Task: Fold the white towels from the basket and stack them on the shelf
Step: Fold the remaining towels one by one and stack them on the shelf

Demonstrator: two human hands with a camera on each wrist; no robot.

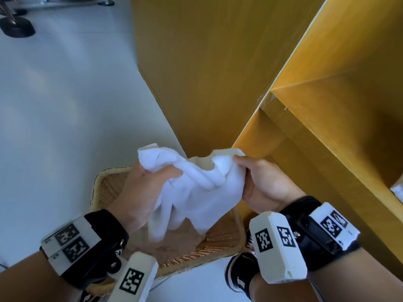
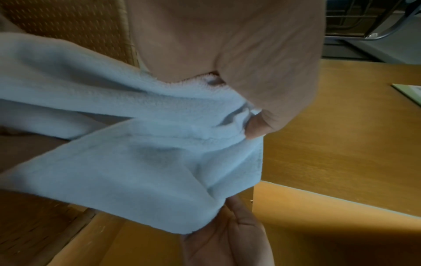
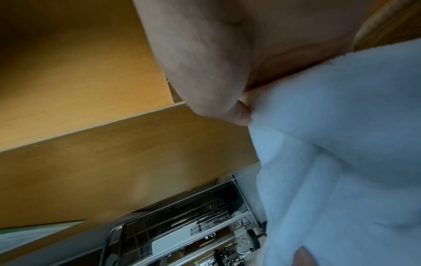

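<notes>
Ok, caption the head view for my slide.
Both hands, left hand and right hand, hold a crumpled white towel above a woven basket beside a wooden shelf.

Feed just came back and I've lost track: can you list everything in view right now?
towel: one, white, crumpled, held up over the basket
basket: one, tan woven, on the floor below the hands
shelf: one, yellow-brown wood, right and ahead
floor: pale grey, left
black foot of a stand: one, far upper left
metal rack: one, grey, background of the right wrist view
shoe: one, black, beside the basket
wrist cameras: two, white with black markers
left hand: grips the towel's left side
right hand: grips its right side
</notes>
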